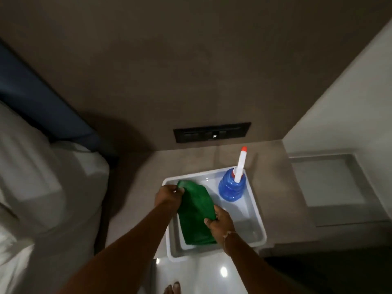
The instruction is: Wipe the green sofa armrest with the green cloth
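Two hands (167, 197) (220, 221) grip one green cloth (196, 211).

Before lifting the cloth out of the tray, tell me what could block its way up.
Nothing visible: both the left hand and right hand already grip the green cloth, with open space above. The blue spray bottle stands apart, in the white tray.

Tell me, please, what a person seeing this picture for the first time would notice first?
The bright green cloth at the centre, gripped at its ends by the left hand and right hand over a white tray. Next, the blue bottle with its white, red-tipped nozzle, standing in the tray's far right corner.
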